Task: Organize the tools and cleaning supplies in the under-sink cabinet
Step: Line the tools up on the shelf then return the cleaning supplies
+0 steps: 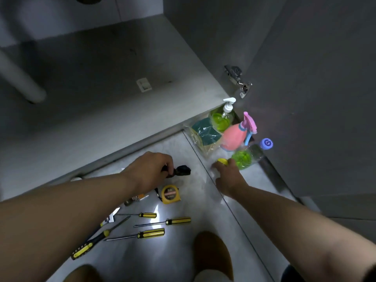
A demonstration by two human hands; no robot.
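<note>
My left hand (151,168) grips a black tool (181,170) just above the floor in front of the cabinet. My right hand (228,176) closes its fingers over a yellow-capped object (222,161) beside a clear bottle of green liquid with a blue cap (249,155). Behind them stand a pink spray bottle (234,139), a green soap pump bottle (222,117) and a bag of sponges (203,135). A yellow tape measure (170,194) and three yellow-handled screwdrivers (150,234) lie on the floor near me. The cabinet floor (105,78) holds only a small white tag.
The open cabinet door (317,98) with its metal hinge (238,78) stands at the right. A white drain pipe (18,78) comes down at the cabinet's left. Pliers with black-and-yellow grips (91,244) lie at lower left. My knees are at the bottom edge.
</note>
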